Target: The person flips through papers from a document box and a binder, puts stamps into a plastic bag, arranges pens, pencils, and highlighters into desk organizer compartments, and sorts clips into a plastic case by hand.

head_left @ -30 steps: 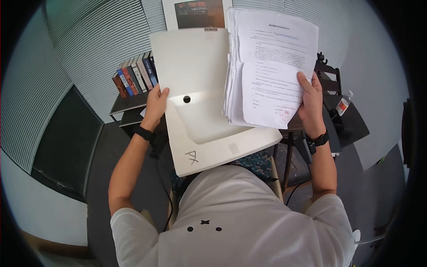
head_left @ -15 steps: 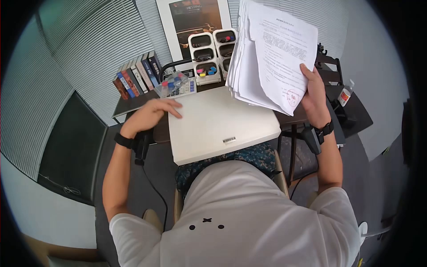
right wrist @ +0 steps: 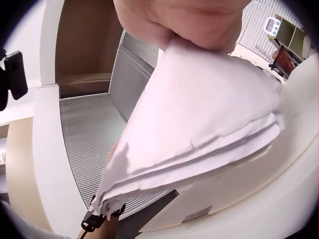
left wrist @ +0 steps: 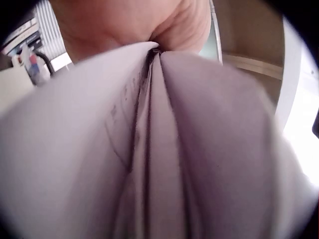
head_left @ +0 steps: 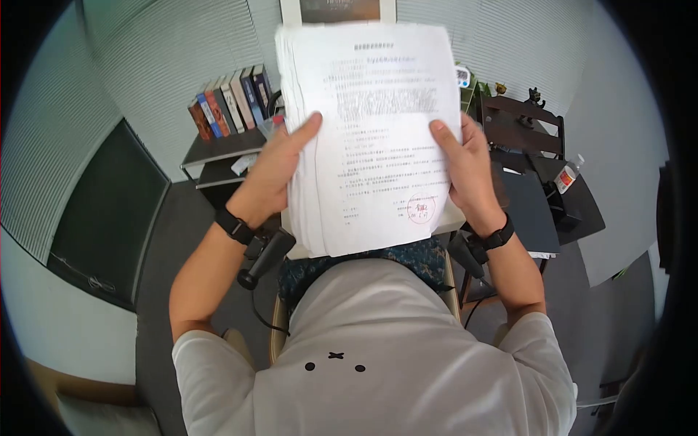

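A thick stack of printed papers (head_left: 378, 167) is held up in front of the body, its top sheet bearing a red round stamp near the lower right. The left hand (head_left: 276, 171) grips its left edge with the thumb over the front. On the opposite edge, the right hand (head_left: 469, 163) holds the stack, thumb also on the top sheet. In the left wrist view the sheets (left wrist: 224, 134) bulge apart below the palm. Uneven sheet edges fan out in the right wrist view. Below lies a white box (right wrist: 249, 199), mostly hidden by the papers in the head view.
Several books (head_left: 231, 102) stand upright on a dark shelf at the left. To the right are a bottle (head_left: 569, 173) and a dark chair (head_left: 523, 127). A white digital timer (head_left: 463, 76) shows behind the papers' right edge. A framed picture (head_left: 340, 10) stands at the back.
The box went from open to shut, and the left hand let go of it. The stack moved left to the middle, where the left hand took hold of its other edge.
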`<state>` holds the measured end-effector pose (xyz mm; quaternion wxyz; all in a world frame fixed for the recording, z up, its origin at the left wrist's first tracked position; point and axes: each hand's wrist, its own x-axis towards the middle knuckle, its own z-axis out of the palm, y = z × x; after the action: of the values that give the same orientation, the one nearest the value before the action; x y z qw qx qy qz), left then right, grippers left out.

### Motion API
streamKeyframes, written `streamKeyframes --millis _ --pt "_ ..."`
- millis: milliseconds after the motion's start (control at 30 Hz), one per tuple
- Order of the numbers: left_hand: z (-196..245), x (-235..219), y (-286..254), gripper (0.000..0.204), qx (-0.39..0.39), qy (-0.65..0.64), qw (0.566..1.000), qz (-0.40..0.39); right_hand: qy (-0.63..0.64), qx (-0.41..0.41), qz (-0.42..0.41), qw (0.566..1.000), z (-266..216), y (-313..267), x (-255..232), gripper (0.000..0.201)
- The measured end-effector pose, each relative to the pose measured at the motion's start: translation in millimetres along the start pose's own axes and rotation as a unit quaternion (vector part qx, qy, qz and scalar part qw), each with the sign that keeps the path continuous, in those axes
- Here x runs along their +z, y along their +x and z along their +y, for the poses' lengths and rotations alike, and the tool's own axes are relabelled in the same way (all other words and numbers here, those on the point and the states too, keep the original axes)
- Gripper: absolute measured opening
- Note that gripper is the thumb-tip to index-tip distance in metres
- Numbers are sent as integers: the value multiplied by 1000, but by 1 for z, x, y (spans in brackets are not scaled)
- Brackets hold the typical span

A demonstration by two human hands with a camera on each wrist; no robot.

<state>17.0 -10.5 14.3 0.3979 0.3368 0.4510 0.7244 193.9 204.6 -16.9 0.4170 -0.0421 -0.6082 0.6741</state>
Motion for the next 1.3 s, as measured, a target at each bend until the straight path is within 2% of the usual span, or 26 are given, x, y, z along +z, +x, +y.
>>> streamKeyframes --millis 67,100,167,200,233,267,367,433,500,667,833,900,933,1000,1300 --pt "8 -10 -10 62 66 42 997 -8 -44 -41 3 998 -11 -4 11 36" --pt "10 -9 -17 62 58 35 998 6 -67 -70 6 995 -17 -8 19 34" --pt "17 -3 -30 51 149 80 985 38 -112 -123 0 986 -25 -12 24 33" --pt "20 -5 -35 51 142 76 986 48 -112 -143 10 983 -27 -14 27 34" --pt "20 -7 -38 50 152 82 985 30 -106 -169 27 980 -32 -18 37 33" --pt "23 -7 -42 49 164 89 982 10 -105 -163 23 981 -32 -18 36 33" --pt "28 0 -51 47 168 97 980 36 -121 -206 28 971 -36 -17 35 33" --pt "29 2 -56 47 176 98 979 41 -119 -197 29 973 -40 -18 34 34" --pt "29 3 -59 57 191 140 971 37 -116 -189 31 975 -42 -20 34 34" --pt "31 6 -62 54 197 123 972 28 -139 -216 56 965 -47 -26 36 40" --pt "32 3 -61 53 190 131 973 15 -144 -222 55 963 -49 -28 33 37" --pt "31 5 -63 47 190 94 977 30 -144 -226 47 962 -47 -27 32 36" --pt "31 6 -64 47 191 94 977 27 -132 -231 49 963 -46 -26 33 35" --pt "32 8 -66 48 188 129 971 72 -120 -239 53 962 -47 -26 34 34" --pt "32 8 -65 51 182 111 974 77 -127 -213 26 969 -51 -27 33 31"
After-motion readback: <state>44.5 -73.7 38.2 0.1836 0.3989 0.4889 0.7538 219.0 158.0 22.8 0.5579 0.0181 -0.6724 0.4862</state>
